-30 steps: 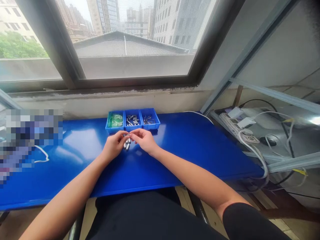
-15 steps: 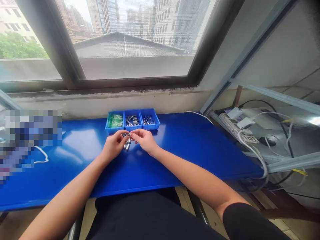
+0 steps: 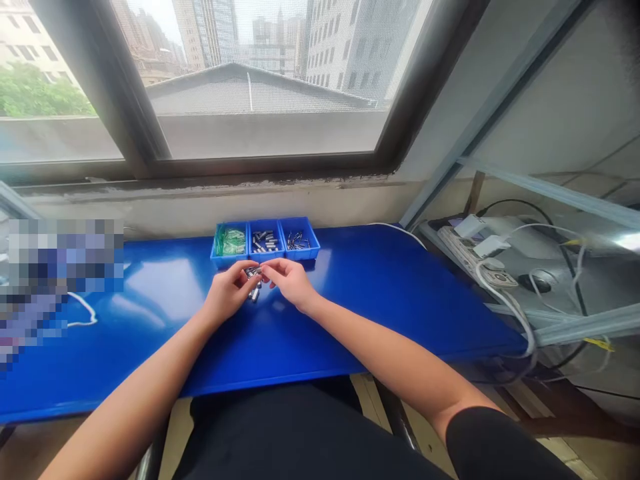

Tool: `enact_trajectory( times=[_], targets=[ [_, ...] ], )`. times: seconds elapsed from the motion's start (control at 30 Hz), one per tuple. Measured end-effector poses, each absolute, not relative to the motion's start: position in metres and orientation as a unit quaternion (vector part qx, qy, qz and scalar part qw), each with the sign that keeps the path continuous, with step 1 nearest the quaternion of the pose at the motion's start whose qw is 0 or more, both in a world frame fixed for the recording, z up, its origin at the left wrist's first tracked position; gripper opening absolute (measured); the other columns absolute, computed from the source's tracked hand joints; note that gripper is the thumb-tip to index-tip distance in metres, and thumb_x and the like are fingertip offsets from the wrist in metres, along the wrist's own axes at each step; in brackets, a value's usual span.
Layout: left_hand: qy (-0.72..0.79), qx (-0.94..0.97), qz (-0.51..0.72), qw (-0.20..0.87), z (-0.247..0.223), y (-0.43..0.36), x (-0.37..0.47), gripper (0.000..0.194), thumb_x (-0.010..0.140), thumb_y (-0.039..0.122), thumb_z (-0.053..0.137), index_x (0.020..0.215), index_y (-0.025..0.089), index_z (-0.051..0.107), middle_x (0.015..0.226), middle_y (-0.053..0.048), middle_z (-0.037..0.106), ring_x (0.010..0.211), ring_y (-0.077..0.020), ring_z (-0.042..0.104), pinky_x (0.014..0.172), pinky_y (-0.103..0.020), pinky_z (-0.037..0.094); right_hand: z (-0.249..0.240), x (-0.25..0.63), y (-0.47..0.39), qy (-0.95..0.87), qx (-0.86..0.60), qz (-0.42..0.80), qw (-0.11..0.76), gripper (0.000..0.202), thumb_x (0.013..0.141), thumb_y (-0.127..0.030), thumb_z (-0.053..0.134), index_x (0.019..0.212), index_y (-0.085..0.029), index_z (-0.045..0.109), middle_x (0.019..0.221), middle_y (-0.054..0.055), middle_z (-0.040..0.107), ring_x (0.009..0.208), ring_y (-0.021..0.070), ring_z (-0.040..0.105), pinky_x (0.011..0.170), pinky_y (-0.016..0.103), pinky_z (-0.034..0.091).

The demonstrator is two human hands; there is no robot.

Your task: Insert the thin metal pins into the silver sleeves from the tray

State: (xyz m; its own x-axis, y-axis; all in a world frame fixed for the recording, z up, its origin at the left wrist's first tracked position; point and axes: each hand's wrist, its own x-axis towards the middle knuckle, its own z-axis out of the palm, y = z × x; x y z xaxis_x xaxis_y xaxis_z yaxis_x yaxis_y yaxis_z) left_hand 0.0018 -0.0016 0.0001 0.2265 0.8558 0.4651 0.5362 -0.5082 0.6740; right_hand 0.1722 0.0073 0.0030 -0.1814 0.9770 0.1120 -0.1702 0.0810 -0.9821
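My left hand (image 3: 228,289) and my right hand (image 3: 291,283) meet at the fingertips over the blue table (image 3: 400,300). Between them is a small dark and silvery metal part (image 3: 257,271), pinched from both sides; its exact shape is too small to tell. Several short metal cylinders (image 3: 255,294) lie on the table just under my fingers, partly hidden by them. Beyond my hands stand three joined blue bins: the left bin (image 3: 229,259) holds green-wrapped pale pieces, the middle bin (image 3: 267,255) holds short cylinders, the right bin (image 3: 303,254) holds thin metal pins.
A white cable (image 3: 85,310) lies on the table at the left, beside a blurred-out area. At the right, a metal rack (image 3: 590,325) carries a power strip (image 3: 475,257), chargers and cables. A window (image 3: 270,140) rises behind the table.
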Motion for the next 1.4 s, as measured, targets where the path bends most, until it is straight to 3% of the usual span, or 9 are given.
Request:
enact_trajectory(
  times=[0.2,0.4,0.63,0.8,0.97,1.2,1.4],
  targets=[
    [0.459,0.767,0.414,0.172,-0.0024,0.0005,-0.0008,0.026,0.088,0.038,0.056,0.102,0.018,0.065,0.054,0.006,0.050,0.048,-0.0074,0.043,0.051,-0.019,0.037,0.0011,0.1719,0.0076,-0.534,-0.388,0.556,0.505,0.033,0.070,-0.045,0.072,0.084,-0.015,0.068,0.073,0.004,0.068,0.064,0.0134,0.060,0.056,0.026,0.047],
    [0.470,0.771,0.399,0.159,-0.0018,0.0015,-0.0018,0.029,0.091,0.040,0.050,0.089,0.016,0.067,0.066,0.001,0.062,0.055,-0.0089,0.049,0.054,-0.020,0.039,0.0000,0.1707,0.0067,-0.534,-0.379,0.566,0.501,0.033,0.068,-0.043,0.074,0.086,-0.016,0.068,0.072,0.003,0.067,0.063,0.0124,0.058,0.056,0.026,0.046],
    [0.462,0.761,0.416,0.185,-0.0004,-0.0015,0.0010,0.030,0.086,0.039,0.058,0.108,0.017,0.062,0.053,0.007,0.047,0.046,-0.0071,0.041,0.050,-0.019,0.037,0.0044,0.1728,0.0073,-0.515,-0.390,0.571,0.506,0.031,0.069,-0.044,0.073,0.082,-0.015,0.068,0.071,0.004,0.068,0.066,0.0140,0.061,0.057,0.027,0.047],
    [0.465,0.764,0.411,0.175,0.0006,-0.0014,0.0012,0.027,0.088,0.039,0.057,0.103,0.018,0.065,0.054,0.005,0.051,0.048,-0.0076,0.043,0.051,-0.019,0.038,0.0044,0.1724,0.0067,-0.518,-0.394,0.569,0.503,0.032,0.069,-0.045,0.073,0.083,-0.016,0.068,0.074,0.005,0.068,0.067,0.0142,0.061,0.056,0.026,0.046],
    [0.480,0.767,0.393,0.166,0.0025,-0.0011,0.0009,0.031,0.091,0.042,0.050,0.086,0.016,0.066,0.064,0.001,0.061,0.053,-0.0092,0.048,0.053,-0.020,0.038,0.0028,0.1712,0.0058,-0.525,-0.387,0.575,0.494,0.034,0.068,-0.044,0.074,0.085,-0.016,0.068,0.074,0.003,0.068,0.065,0.0132,0.059,0.056,0.026,0.046],
    [0.471,0.761,0.404,0.190,0.0001,-0.0010,0.0009,0.031,0.088,0.040,0.056,0.107,0.017,0.063,0.055,0.006,0.050,0.048,-0.0076,0.043,0.051,-0.019,0.036,0.0020,0.1717,0.0080,-0.511,-0.391,0.570,0.511,0.034,0.067,-0.045,0.074,0.083,-0.016,0.067,0.073,0.004,0.068,0.066,0.0141,0.061,0.056,0.026,0.046],
    [0.469,0.767,0.397,0.183,-0.0001,-0.0002,-0.0003,0.028,0.090,0.040,0.053,0.099,0.017,0.064,0.057,0.005,0.053,0.049,-0.0083,0.044,0.052,-0.020,0.037,0.0010,0.1712,0.0078,-0.520,-0.385,0.572,0.504,0.036,0.067,-0.048,0.074,0.083,-0.017,0.067,0.073,0.003,0.068,0.066,0.0140,0.061,0.055,0.026,0.047]
  ],
)
